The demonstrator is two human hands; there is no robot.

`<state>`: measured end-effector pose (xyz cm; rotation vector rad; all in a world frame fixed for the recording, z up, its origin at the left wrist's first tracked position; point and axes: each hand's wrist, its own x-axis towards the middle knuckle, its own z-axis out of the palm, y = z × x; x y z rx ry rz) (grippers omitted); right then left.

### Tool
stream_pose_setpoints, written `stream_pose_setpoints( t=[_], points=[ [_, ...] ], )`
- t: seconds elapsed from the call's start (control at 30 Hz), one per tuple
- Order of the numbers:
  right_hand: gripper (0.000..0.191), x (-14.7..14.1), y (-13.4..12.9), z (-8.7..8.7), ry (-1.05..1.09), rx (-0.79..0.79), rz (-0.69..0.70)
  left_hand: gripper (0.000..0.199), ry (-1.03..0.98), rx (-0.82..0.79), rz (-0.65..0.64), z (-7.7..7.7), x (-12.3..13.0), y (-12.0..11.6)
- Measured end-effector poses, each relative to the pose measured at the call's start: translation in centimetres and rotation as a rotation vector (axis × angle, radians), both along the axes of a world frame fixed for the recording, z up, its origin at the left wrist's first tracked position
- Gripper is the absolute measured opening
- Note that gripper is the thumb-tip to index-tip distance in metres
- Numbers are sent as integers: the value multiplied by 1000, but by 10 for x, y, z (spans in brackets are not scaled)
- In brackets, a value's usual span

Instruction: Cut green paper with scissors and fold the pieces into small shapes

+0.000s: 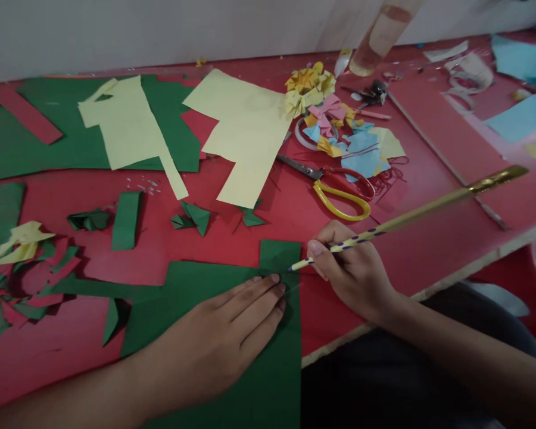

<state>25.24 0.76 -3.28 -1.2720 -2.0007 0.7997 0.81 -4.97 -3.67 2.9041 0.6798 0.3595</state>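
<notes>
My left hand lies flat on a large green paper sheet, its fingers stretched toward the sheet's right part. Between the fingers and thumb of my right hand is a pencil with purple spots and a gold upper end. Its tip rests on or just above the green sheet, close to my left fingertips. A narrower green tab sticks up from the sheet's top edge, beside the pencil tip.
Scissors with red and yellow handles lie beyond my right hand. Cream paper pieces, folded colored scraps and a bottle stand or lie further back. Green and pink strips sit at left on the red table.
</notes>
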Motion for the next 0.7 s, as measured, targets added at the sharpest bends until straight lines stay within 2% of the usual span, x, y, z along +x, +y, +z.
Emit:
stream_pose_setpoints(
  t=[0.37,0.7],
  points=[
    [26,0,-1,1,-3,-3,8,43,0,14,-12,1,-1,-1],
    [24,1,-1,-1,-28,56,21,41,-7,17,-9,4,0,1]
  ],
)
